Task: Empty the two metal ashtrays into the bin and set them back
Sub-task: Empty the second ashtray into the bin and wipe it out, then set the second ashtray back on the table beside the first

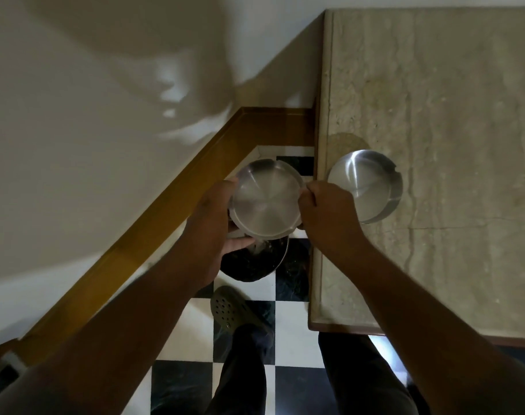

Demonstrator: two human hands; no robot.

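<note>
I hold one round metal ashtray upside down over the dark bin on the floor, its flat underside facing me. My left hand grips its left rim and my right hand pinches its right rim. Pale ash falls from its lower edge into the bin. The second metal ashtray sits upright on the stone tabletop, close to the table's left edge, just right of my right hand.
The bin stands in the narrow gap between a wooden skirting board along the white wall and the table's side. Black-and-white checkered floor tiles lie below, with my foot in a green clog beside the bin.
</note>
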